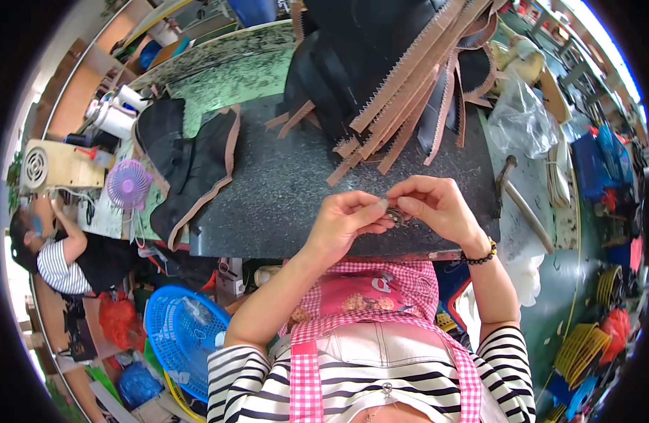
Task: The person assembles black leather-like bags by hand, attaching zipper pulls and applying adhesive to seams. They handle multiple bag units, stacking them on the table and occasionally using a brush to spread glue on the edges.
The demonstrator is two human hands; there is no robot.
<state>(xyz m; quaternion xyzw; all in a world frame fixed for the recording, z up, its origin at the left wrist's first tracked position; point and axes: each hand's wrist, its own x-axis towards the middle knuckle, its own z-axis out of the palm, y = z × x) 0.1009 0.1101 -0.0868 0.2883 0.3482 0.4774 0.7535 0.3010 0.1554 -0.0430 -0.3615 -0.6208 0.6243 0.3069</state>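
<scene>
Over the near edge of the dark speckled work slab (268, 190), my two hands meet at the fingertips. My left hand (349, 222) is closed in a pinch, thumb against index finger. My right hand (437, 208) pinches from the other side. Between them sits a small dark, metallic-looking piece (397, 217), too small and covered to name exactly. Beyond my hands lies a heap of black leather-like pieces (338, 63), with brown zigzag-edged strips (402, 88) hanging toward me. To the left rests another black piece with brown edging (197, 166).
A hammer (522, 204) lies right of the slab beside a clear plastic bag (523, 116). At left stands a small purple fan (128, 185). A blue plastic basket (180, 338) is low on the left. Another person (63, 261) sits at the far left. Yellow baskets (582, 352) stand at right.
</scene>
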